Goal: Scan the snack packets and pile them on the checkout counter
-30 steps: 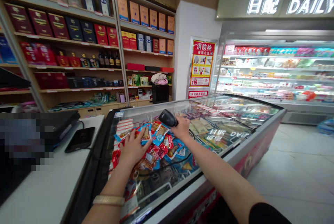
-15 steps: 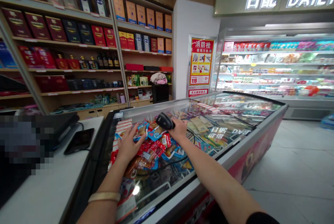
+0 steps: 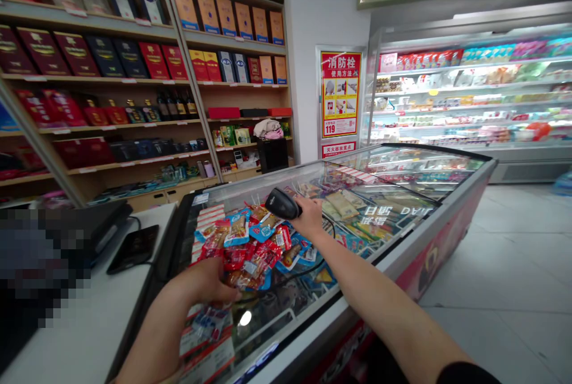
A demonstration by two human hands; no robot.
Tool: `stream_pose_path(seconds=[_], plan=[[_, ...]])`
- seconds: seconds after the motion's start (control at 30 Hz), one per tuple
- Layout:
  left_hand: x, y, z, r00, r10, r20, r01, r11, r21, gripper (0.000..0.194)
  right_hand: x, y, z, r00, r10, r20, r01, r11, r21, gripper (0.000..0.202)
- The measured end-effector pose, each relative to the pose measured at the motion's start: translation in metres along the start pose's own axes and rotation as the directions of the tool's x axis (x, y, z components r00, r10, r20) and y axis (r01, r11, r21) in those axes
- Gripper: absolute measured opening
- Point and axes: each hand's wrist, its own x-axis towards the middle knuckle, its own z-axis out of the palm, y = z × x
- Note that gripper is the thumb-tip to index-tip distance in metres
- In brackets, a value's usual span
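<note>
My right hand (image 3: 307, 217) is wrapped round the handle of a black barcode scanner (image 3: 283, 203), held above a heap of small packaged snacks (image 3: 257, 253). The packets are red, blue and clear, and they lie on the glass lid of a chest freezer (image 3: 357, 247). At the near left edge of the heap is my left hand (image 3: 208, 282), back turned up and thumb pointing right. Its other fingers are hidden behind the hand, so whether it grips a packet does not show. The scanner's black cable (image 3: 295, 278) runs over the glass beside the packets.
On the left, a white counter (image 3: 89, 318) bears a dark phone (image 3: 134, 248) and a black device. Shelves (image 3: 111, 80) of boxes and bottles stand behind. A refrigerated display (image 3: 469, 98) is at the back right, with tiled floor (image 3: 500, 265) before it.
My left hand has drawn back from the top left of the heap to its near left edge, uncovering packets there. The scanner stays in my right hand. The view has shifted slightly.
</note>
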Motion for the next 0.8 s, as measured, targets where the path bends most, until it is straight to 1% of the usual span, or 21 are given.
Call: stream_pose_path(seconds=[0.1, 0.17, 0.27, 0.37, 0.47, 0.6, 0.67, 0.7, 0.73, 0.77, 0.8], plan=[[-0.001, 0.012, 0.008, 1.000, 0.015, -0.012, -0.014, 0.997, 0.075, 0.036, -0.001, -0.001, 0.000, 1.000, -0.005, 0.023, 0.005, 1.000, -0.005, 0.031], [0.001, 0.012, 0.009, 0.999, 0.035, -0.001, -0.035, 0.998, 0.058, 0.031, -0.002, 0.000, 0.000, 1.000, -0.014, 0.021, 0.014, 1.000, -0.009, 0.033], [0.005, 0.003, 0.007, 0.994, 0.111, -0.004, -0.111, 0.988, -0.103, 0.026, -0.002, 0.003, 0.002, 1.000, -0.030, 0.007, 0.030, 0.999, -0.021, 0.033], [0.005, -0.001, 0.001, 0.985, 0.174, 0.017, -0.159, 0.933, -0.324, 0.029, -0.003, 0.005, 0.004, 0.999, -0.034, -0.013, 0.034, 0.999, -0.009, 0.033], [-0.003, 0.001, -0.010, 0.974, 0.212, 0.080, -0.149, 0.865, -0.478, 0.032, -0.003, 0.006, 0.005, 0.999, -0.033, -0.014, 0.033, 0.999, 0.012, 0.032], [-0.019, 0.003, -0.024, 0.960, 0.230, 0.156, -0.100, 0.809, -0.579, 0.036, -0.003, 0.006, 0.004, 1.000, -0.021, -0.007, 0.022, 1.000, 0.006, 0.031], [-0.023, -0.001, -0.029, 0.964, 0.241, 0.110, -0.118, 0.763, -0.635, 0.036, -0.003, 0.006, 0.003, 1.000, -0.019, -0.003, 0.019, 1.000, 0.005, 0.033], [-0.021, -0.004, -0.029, 0.971, 0.231, 0.053, -0.138, 0.732, -0.668, 0.038, -0.003, 0.005, 0.003, 1.000, -0.021, -0.002, 0.021, 1.000, 0.005, 0.033], [-0.018, -0.007, -0.029, 0.981, 0.195, -0.025, -0.156, 0.696, -0.701, 0.042, -0.003, 0.005, 0.002, 1.000, -0.023, -0.003, 0.023, 1.000, 0.004, 0.034], [-0.014, -0.011, -0.029, 0.985, 0.127, -0.119, -0.174, 0.661, -0.730, 0.047, -0.003, 0.005, 0.002, 1.000, -0.026, -0.005, 0.026, 1.000, 0.003, 0.033], [-0.007, -0.014, -0.027, 0.976, 0.032, -0.214, -0.185, 0.640, -0.746, 0.052, -0.003, 0.005, 0.002, 1.000, -0.029, -0.009, 0.029, 1.000, 0.001, 0.033]])
